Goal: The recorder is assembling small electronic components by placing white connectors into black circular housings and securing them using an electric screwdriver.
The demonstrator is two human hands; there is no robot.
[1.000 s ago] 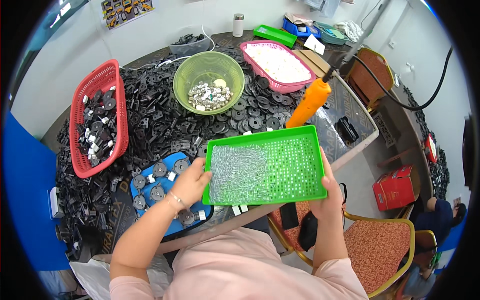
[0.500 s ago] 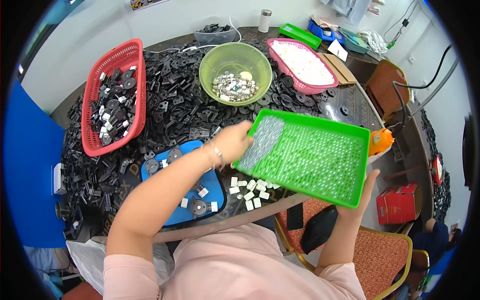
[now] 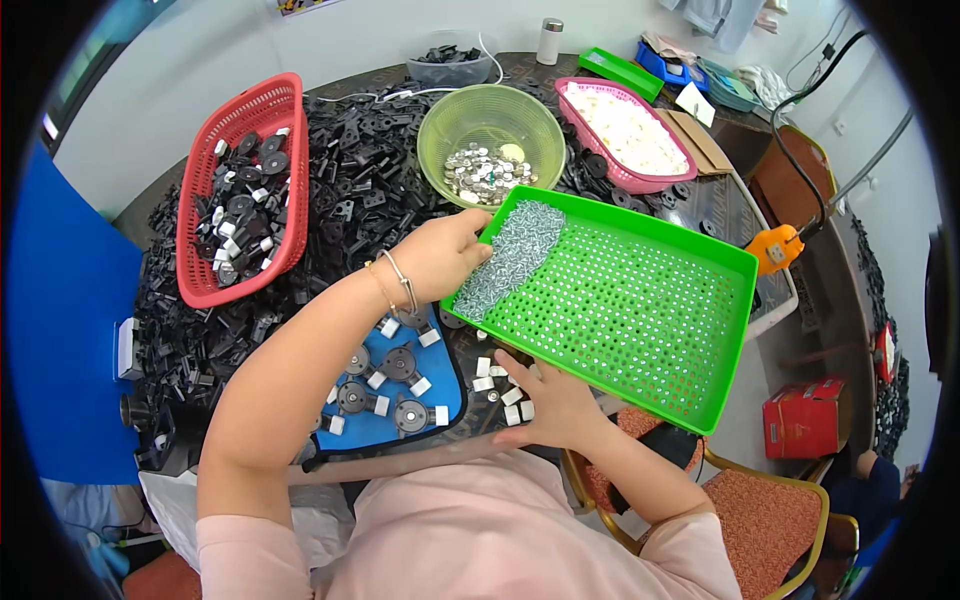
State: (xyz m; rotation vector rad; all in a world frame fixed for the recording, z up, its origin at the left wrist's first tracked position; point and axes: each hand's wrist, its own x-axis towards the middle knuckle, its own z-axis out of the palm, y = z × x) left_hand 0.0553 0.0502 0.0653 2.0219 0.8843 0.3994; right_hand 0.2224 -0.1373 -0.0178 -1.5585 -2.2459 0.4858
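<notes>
A green perforated tray (image 3: 630,310) is held above the table, with a heap of small silver screws (image 3: 515,255) at its left end. My left hand (image 3: 445,258) grips the tray's left edge beside the heap; a bracelet is on that wrist. My right hand (image 3: 562,408) is open below the tray's near edge, its fingers spread towards small white blocks (image 3: 484,383) on the table. Whether it touches the tray or a block, I cannot tell. Under my left forearm lies a blue mat (image 3: 445,375) bearing several black round parts (image 3: 400,365) with white blocks attached.
Loose black parts (image 3: 350,180) cover much of the table. A red basket (image 3: 299,200) of mixed parts stands left. Further back are a yellow-green colander (image 3: 440,150) with metal pieces and a pink basket (image 3: 640,182) of white pieces. An orange device (image 3: 775,250) with cables hangs right.
My right hand has left the tray's right end and moved left, below its near edge. The screws now look heaped more distinctly at the left end. More of the blue mat shows.
</notes>
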